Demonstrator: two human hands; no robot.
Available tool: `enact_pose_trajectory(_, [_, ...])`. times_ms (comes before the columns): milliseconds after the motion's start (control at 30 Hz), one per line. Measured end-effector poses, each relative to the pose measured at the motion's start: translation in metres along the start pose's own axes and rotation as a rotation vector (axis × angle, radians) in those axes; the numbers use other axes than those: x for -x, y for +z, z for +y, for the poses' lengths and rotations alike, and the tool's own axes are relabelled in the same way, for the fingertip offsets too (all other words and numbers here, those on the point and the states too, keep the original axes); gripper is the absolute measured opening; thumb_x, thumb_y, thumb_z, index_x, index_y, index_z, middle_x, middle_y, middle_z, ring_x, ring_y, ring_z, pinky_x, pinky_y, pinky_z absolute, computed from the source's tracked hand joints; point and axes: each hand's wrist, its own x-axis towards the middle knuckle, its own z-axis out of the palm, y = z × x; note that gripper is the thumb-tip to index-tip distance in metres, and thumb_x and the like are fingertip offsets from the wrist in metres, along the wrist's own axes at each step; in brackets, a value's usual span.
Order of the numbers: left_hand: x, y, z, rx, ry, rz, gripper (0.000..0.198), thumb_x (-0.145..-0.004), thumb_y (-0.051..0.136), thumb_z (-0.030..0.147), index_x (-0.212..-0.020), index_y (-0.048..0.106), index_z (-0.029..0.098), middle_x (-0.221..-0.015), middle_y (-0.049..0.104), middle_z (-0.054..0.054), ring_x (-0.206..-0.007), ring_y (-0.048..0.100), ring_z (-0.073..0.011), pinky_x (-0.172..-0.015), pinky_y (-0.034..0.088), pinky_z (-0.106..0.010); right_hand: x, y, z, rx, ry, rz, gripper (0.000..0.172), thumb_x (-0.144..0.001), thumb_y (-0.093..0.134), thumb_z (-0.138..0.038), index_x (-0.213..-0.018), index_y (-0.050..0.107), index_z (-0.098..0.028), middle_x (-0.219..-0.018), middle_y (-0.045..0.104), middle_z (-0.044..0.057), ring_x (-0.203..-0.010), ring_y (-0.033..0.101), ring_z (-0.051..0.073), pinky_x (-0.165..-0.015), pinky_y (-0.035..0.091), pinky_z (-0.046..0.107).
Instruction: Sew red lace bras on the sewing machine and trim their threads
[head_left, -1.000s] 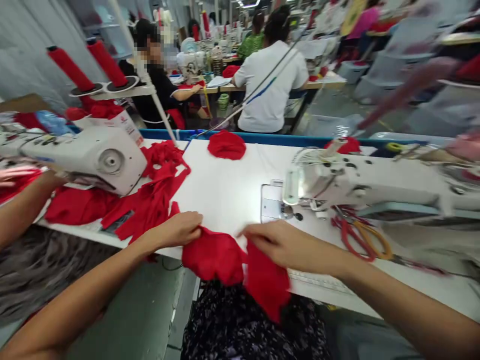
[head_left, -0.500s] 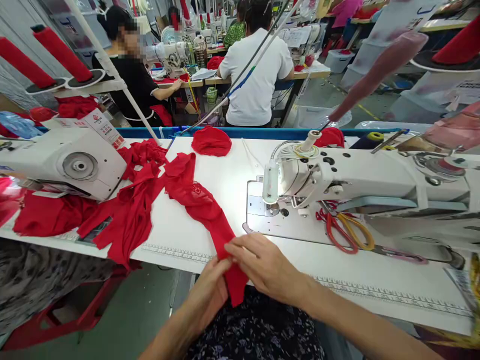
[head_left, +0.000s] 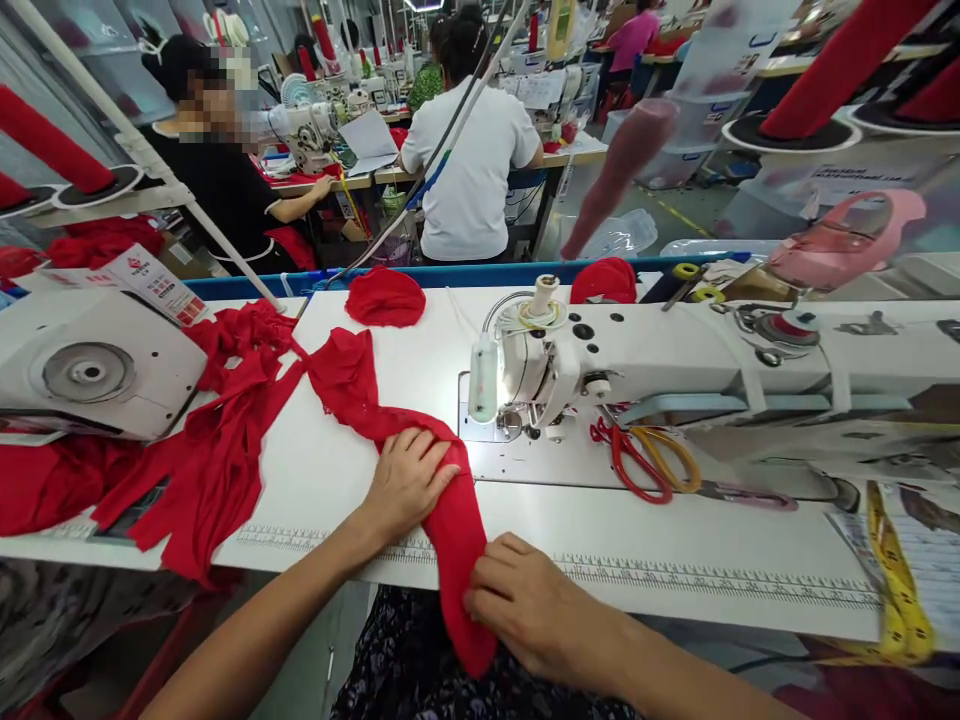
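Red cloth strip (head_left: 375,400) is being pinned flat by left hand (head_left: 409,480), near end pinched by right hand (head_left: 525,600); strip running away-left, sewing machine (head_left: 570,365) lying right.

Bare forearms without sleeves, and a dark garment (head_left: 450,680) with pale floral print.

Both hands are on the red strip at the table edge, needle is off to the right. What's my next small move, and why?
Probably slide the red fabric strip rightward toward the sewing machine. The left hand presses it flat on the table, the right hand pinches its hanging end, and it lies left of the needle plate.
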Motion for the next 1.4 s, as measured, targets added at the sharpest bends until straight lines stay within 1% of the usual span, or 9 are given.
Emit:
enact_pose_trajectory(167, [-0.018,0.007,0.019,-0.069,0.041,-0.030,0.050,-0.093,0.054,0.051,-0.133,0.057,0.020,-0.121,0.063,-0.014,-0.105,0.052,-0.0307,-0.083,0.041,-0.045,0.003,-0.024,0.027,-0.034,0.049,0.062,0.020,-0.098,0.052,-0.028,-0.113,0.061,-0.018,-0.104,0.065,0.007,-0.092,0.055,0.018,-0.084,0.043,0.035])
enact_pose_trajectory(267, [-0.033,0.009,0.018,-0.049,0.053,-0.017,0.055,-0.085,0.061,0.057,-0.126,0.060,0.021,-0.120,0.063,-0.015,-0.115,0.049,-0.0355,-0.099,0.034,-0.055,0.003,-0.025,0.051,0.080,0.025,0.075,0.018,-0.097,0.053,-0.030,-0.106,0.062,-0.017,-0.101,0.066,0.008,-0.094,0.056,0.019,-0.084,0.042,0.037])
enact_pose_trajectory(400, [-0.056,0.014,0.015,0.012,0.123,-0.010,0.053,-0.083,0.063,0.055,-0.122,0.060,0.019,-0.132,0.056,-0.016,-0.129,0.043,-0.0395,-0.114,0.012,-0.066,0.003,-0.016,0.065,0.147,-0.010,0.104,0.017,-0.097,0.052,-0.031,-0.098,0.062,-0.018,-0.095,0.066,0.006,-0.088,0.056,0.019,-0.083,0.041,0.037])
enact_pose_trajectory(600, [-0.077,0.020,0.016,0.079,0.074,-0.091,0.052,-0.081,0.065,0.058,-0.115,0.063,0.018,-0.126,0.058,-0.017,-0.126,0.043,-0.0394,-0.111,0.027,-0.064,0.005,-0.014,0.066,0.179,0.037,0.141,0.019,-0.096,0.052,-0.030,-0.105,0.062,-0.016,-0.098,0.065,0.007,-0.089,0.056,0.020,-0.083,0.040,0.038])
enact_pose_trajectory(733, [-0.085,0.019,0.011,0.131,0.136,-0.123,0.046,-0.084,0.063,0.056,-0.113,0.064,0.020,-0.124,0.059,-0.014,-0.123,0.047,-0.0359,-0.112,0.027,-0.062,0.005,-0.016,0.066,0.196,0.042,0.167,0.017,-0.096,0.051,-0.028,-0.101,0.063,-0.016,-0.096,0.065,0.007,-0.087,0.056,0.019,-0.082,0.040,0.039])
enact_pose_trajectory(900, [-0.070,0.011,0.020,0.051,0.153,-0.063,0.041,-0.092,0.055,0.050,-0.119,0.060,0.019,-0.123,0.060,-0.014,-0.118,0.050,-0.0334,-0.104,0.038,-0.056,0.005,-0.014,0.065,0.204,0.045,0.161,0.020,-0.095,0.050,-0.028,-0.102,0.063,-0.014,-0.096,0.065,0.008,-0.087,0.054,0.020,-0.081,0.041,0.039])
enact_pose_trajectory(1000, [-0.046,0.011,0.037,-0.066,0.209,-0.006,0.027,-0.100,0.042,0.026,-0.117,0.061,0.016,-0.098,0.065,-0.012,-0.090,0.058,-0.0254,-0.080,0.049,-0.043,0.006,-0.012,0.064,0.211,0.052,0.159,0.020,-0.095,0.050,-0.029,-0.097,0.064,-0.015,-0.092,0.064,0.007,-0.087,0.054,0.021,-0.081,0.042,0.039])
enact_pose_trajectory(1100, [-0.026,0.016,0.049,-0.156,0.321,0.047,0.029,-0.098,0.037,0.010,-0.115,0.061,0.010,-0.081,0.061,-0.007,-0.070,0.053,-0.0200,-0.061,0.044,-0.034,0.006,-0.010,0.064,0.230,0.061,0.180,0.019,-0.094,0.052,-0.030,-0.091,0.064,-0.016,-0.086,0.063,0.007,-0.087,0.054,0.021,-0.081,0.042,0.039])
enact_pose_trajectory(1400, [-0.028,0.019,0.040,-0.184,0.292,-0.003,0.043,-0.094,0.046,0.014,-0.135,0.050,0.006,-0.103,0.063,-0.012,-0.087,0.054,-0.0236,-0.076,0.043,-0.038,0.005,-0.012,0.063,0.194,0.074,0.185,0.020,-0.094,0.053,-0.028,-0.103,0.064,-0.015,-0.094,0.065,0.009,-0.088,0.056,0.021,-0.082,0.043,0.039])
